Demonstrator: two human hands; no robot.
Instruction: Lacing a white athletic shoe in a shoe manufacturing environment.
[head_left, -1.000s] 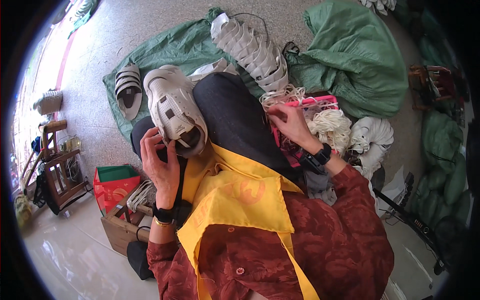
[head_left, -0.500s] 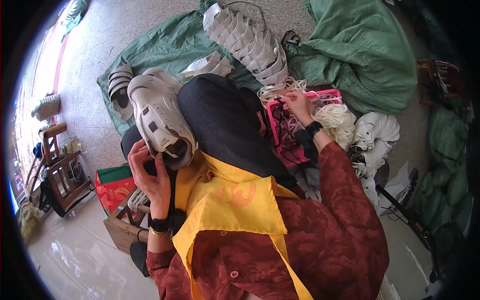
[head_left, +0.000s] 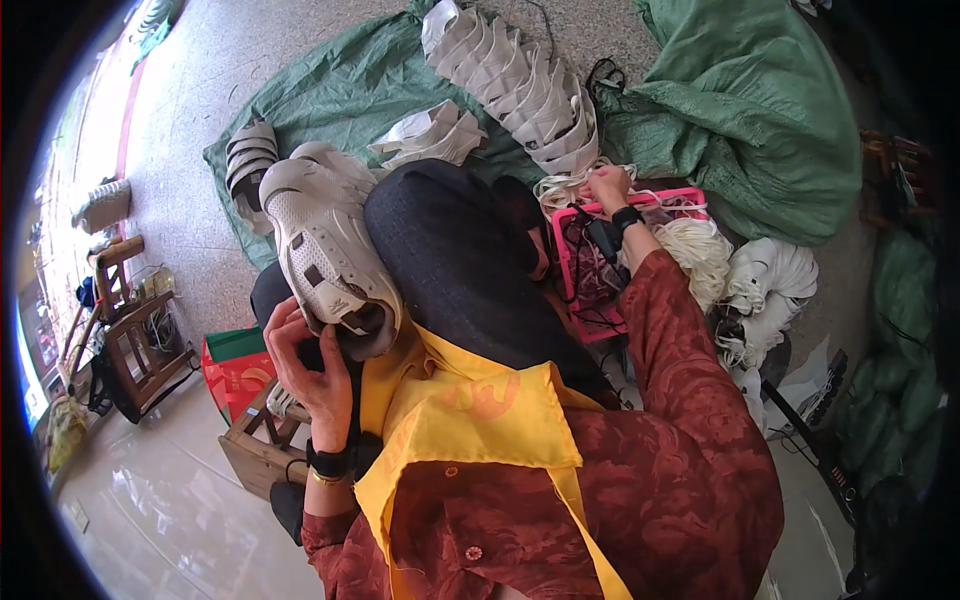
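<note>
Speckled grey flooring (head_left: 205, 110) is being partly covered by a rumpled green sheet (head_left: 310, 95), with a row of nested white shoe parts (head_left: 515, 90) lying across its far edge and a smaller white pile (head_left: 432, 135) sitting nearer the knees. To the right, more floor is being hidden by a bulky green sack (head_left: 770, 125). Across the lap of a seated person, a white perforated shoe (head_left: 332, 245) is being steadied at its opening by the left hand (head_left: 312, 370), its toe pointing away from the body; the shoe's edge is being pinched narrowly between thumb and fingers. Well apart from it, the right hand (head_left: 608, 188) is being held at the far rim of a pink basket (head_left: 602, 324), beside loose white laces (head_left: 560, 188). Those fingers are being seen from the back, so whether a lace is being gripped cannot be told. Just right of the basket, a thick bundle of cream laces (head_left: 697, 255) is resting. Dark trousers (head_left: 460, 245), a red patterned shirt (head_left: 620, 500) and a yellow apron (head_left: 480, 410) are being worn. At lower left, a red and green bag (head_left: 235, 380) is standing just beyond a wooden frame (head_left: 255, 460).
</note>
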